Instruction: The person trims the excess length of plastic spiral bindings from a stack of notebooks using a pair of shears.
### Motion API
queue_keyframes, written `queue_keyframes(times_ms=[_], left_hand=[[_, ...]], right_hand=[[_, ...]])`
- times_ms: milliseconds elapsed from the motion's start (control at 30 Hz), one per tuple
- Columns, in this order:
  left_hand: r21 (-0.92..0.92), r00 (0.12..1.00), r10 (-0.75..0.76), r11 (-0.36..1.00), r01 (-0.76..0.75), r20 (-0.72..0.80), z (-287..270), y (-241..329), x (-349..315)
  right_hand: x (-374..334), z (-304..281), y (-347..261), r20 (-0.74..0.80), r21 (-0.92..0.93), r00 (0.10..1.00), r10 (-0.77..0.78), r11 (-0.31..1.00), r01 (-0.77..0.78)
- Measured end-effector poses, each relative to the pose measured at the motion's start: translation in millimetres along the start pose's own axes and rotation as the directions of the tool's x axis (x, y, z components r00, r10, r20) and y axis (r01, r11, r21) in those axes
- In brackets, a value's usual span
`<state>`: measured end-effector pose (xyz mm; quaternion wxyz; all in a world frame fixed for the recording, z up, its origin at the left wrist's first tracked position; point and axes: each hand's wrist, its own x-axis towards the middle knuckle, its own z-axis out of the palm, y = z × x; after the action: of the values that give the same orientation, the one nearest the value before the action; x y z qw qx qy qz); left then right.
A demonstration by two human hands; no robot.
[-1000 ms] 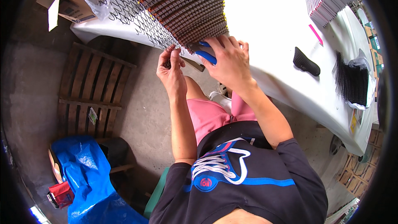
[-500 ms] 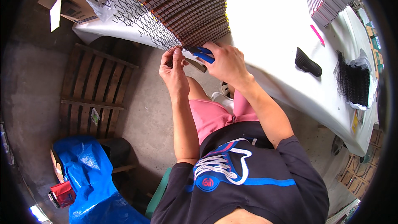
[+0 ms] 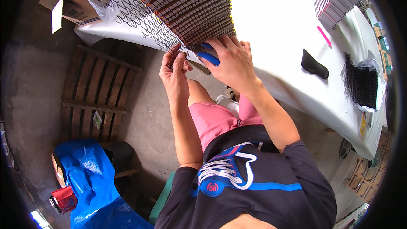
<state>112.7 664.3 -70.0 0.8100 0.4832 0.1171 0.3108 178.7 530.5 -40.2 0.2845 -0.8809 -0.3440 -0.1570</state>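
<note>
A stack of spiral-bound books (image 3: 186, 6) lies at the near edge of the white table, its rows of dark coils facing up. Long loose coil ends (image 3: 137, 21) stick out along its left side. My right hand (image 3: 234, 65) is closed round blue-handled pliers (image 3: 207, 58), whose handles stand apart. The jaws are at the stack's near corner and hard to make out. Beside them, my left hand (image 3: 174, 78) pinches a dark coil end (image 3: 172, 55) between thumb and fingers; a small dark bunch of coil shows in its palm.
To the right on the white table (image 3: 275, 29) lie a pink arrow strip (image 3: 324, 36), a black shoe-shaped piece (image 3: 315, 64), a bag of black coils (image 3: 362, 85) and another book stack (image 3: 337, 0). A cardboard box (image 3: 80, 8) stands left; a wooden pallet (image 3: 95, 89) is below.
The pliers' handles have spread apart, and my right hand's fingers have loosened and moved up slightly. My left hand has shifted a little left and down from the stack's corner.
</note>
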Motion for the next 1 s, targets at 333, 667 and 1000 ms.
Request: queue_keyframes(times_ms=[333, 667, 1000], left_hand=[[-0.018, 0.998, 0.051, 0.999, -0.051, -0.028, 6.2, -5.1, 1.7], [-0.069, 0.997, 0.044, 0.996, -0.049, -0.068, -0.5, 4.7, 0.8], [-0.072, 0.998, 0.057, 0.996, -0.059, -0.027, 2.0, 4.3, 3.5]], right_hand=[[2.4, 6.1, 6.5, 0.129, 0.03, 0.991, 0.038, 0.999, -0.042], [3.0, -14.1, -0.5, -0.063, -0.049, 0.998, -0.026, 0.999, 0.023], [6.6, 3.1, 0.6, 0.028, 0.097, 1.0, 0.006, 0.995, -0.009]])
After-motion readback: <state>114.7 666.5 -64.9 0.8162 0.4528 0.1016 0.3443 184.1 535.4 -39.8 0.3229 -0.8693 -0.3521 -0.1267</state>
